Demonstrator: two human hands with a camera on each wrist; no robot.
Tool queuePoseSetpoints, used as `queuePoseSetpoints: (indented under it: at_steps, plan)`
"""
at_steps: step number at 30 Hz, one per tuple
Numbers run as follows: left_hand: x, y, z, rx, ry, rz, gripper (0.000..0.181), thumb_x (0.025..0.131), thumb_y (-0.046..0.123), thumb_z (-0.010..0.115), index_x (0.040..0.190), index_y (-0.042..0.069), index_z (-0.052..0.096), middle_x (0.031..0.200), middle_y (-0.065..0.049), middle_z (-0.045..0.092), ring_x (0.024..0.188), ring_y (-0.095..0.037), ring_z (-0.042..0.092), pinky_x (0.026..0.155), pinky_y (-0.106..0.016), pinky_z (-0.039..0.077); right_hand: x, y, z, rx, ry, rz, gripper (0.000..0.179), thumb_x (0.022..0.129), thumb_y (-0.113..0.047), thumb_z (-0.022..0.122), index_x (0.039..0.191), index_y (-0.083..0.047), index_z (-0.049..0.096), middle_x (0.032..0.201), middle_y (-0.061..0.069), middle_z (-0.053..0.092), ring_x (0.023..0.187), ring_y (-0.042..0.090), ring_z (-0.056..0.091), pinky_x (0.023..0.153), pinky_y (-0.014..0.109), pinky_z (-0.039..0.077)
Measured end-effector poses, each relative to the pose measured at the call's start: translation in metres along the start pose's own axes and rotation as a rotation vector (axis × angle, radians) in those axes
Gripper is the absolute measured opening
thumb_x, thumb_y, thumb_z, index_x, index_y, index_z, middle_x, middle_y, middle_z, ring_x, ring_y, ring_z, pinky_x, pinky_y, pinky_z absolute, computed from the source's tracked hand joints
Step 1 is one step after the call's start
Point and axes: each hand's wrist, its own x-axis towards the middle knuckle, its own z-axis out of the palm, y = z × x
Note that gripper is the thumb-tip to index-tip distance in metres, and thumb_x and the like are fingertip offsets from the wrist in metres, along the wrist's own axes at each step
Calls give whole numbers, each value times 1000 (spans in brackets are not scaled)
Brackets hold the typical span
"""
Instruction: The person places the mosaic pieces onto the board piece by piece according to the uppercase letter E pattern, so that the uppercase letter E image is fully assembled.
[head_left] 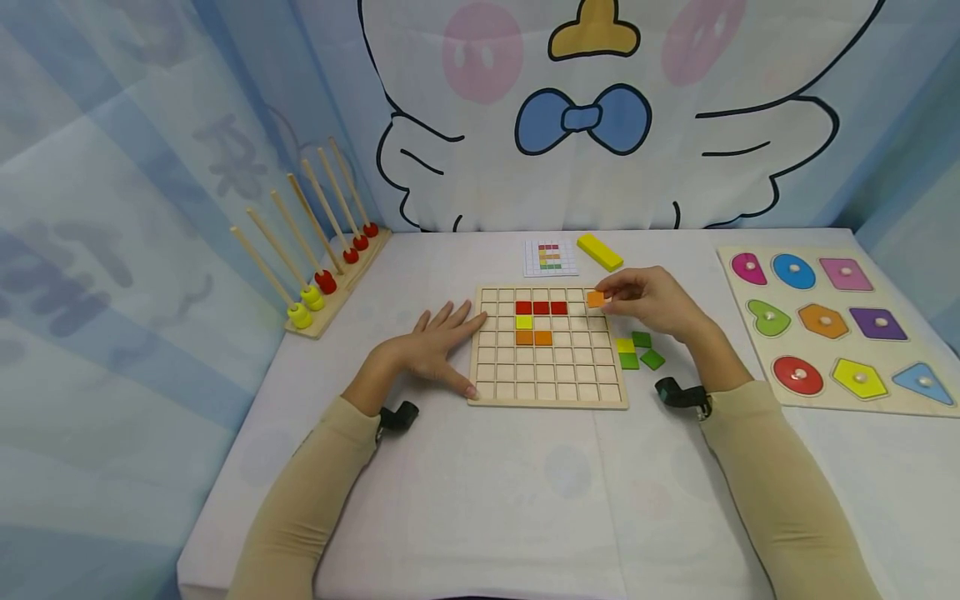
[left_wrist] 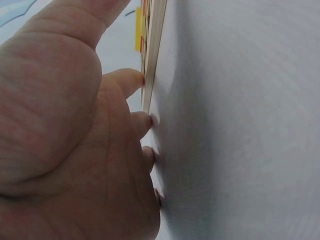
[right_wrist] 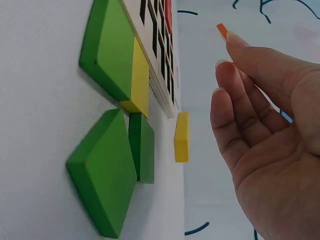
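A wooden grid board lies on the white table, holding a row of red tiles, a yellow tile and two orange tiles. My right hand pinches another orange tile above the board's top right corner; in the right wrist view this tile sticks out past the thumb tip. With fingers spread, my left hand rests at the board's left edge, thumb and index finger touching it. Beside the board's right edge lie several green tiles and a yellow tile.
A pattern card and a yellow block lie behind the board. At the left stands a peg rack with red and yellow beads. A shape puzzle board lies at the right. Behind the table hangs a printed curtain.
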Motion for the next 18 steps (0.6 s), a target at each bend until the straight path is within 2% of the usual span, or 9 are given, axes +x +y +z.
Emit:
queuePoseSetpoints:
  at_steps: [11, 18]
  plan:
    - [-1, 1, -1, 2, -3, -6, 135, 71, 70, 85, 169, 30, 2, 176, -5, -14, 161, -30, -21, 126, -61, -13, 2, -12, 12, 8, -40, -50, 31, 94, -14, 79, 124, -7, 76, 111, 12, 73, 90, 26, 57, 71, 20, 48]
    - [0, 0, -1, -2, -8, -2, 135, 71, 71, 85, 169, 31, 1, 176, -4, -15, 161, -30, -21, 126, -61, -13, 4, -17, 21, -24, -93, -96, 26, 94, -11, 78, 119, -5, 77, 114, 13, 75, 85, 24, 58, 70, 20, 49]
